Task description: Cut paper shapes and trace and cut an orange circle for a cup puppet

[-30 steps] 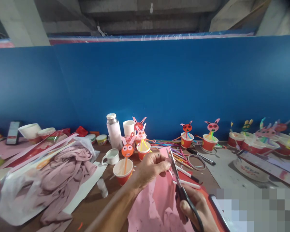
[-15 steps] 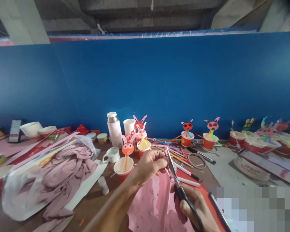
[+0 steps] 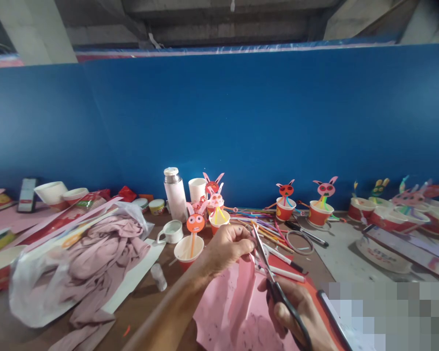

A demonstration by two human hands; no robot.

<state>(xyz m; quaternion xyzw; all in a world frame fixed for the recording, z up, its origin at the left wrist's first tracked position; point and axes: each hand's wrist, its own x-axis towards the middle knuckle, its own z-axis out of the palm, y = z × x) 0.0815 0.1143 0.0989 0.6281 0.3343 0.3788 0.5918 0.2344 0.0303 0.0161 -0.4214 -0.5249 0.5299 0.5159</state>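
My right hand (image 3: 296,312) grips black-handled scissors (image 3: 264,263), their blades pointing up and away from me. Close beside the blade tips, my left hand (image 3: 232,248) is closed in a pinch on a small piece of pink paper, mostly hidden by the fingers. Below both hands lies a larger pink paper sheet (image 3: 219,312) with wavy cut edges and dark marks. Just behind my left wrist stands a paper cup (image 3: 185,251) carrying an orange paper face with pink ears (image 3: 195,223).
More cups with paper animal heads (image 3: 320,214) line the back. A pink thermos (image 3: 175,200) and white mug (image 3: 172,232) stand left of centre. Colored sticks and markers (image 3: 283,258) lie behind the scissors. A plastic bag with mauve cloth (image 3: 102,258) fills the left.
The view has shifted slightly. The pink sheet below my hands has moved a little and its raised fold looks flatter. Both hands keep their hold beside each other.
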